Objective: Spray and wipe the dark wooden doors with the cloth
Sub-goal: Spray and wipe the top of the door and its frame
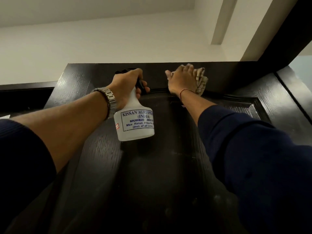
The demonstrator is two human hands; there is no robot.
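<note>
Sleeves in dark blue are filling the lower corners of the frame. At centre, the left hand (125,85) is gripping the neck of a white spray bottle (134,121), its label reading "KISSAN AGRI", "(INDIA)", "MUMBAI" and "Max. Retail. Price". Beyond, upper centre-right, the right hand (183,78) is pressing the cloth (201,81) flat-fingered against the dark wooden door (152,166) near its top edge. Reaching this high, the cloth is risking slipping free or missing the moulding groove.

One dark wooden door (152,166), one spray bottle (135,122), one cloth (200,81) — two hands, one wristwatch (108,97), one thread bracelet (183,92).
</note>
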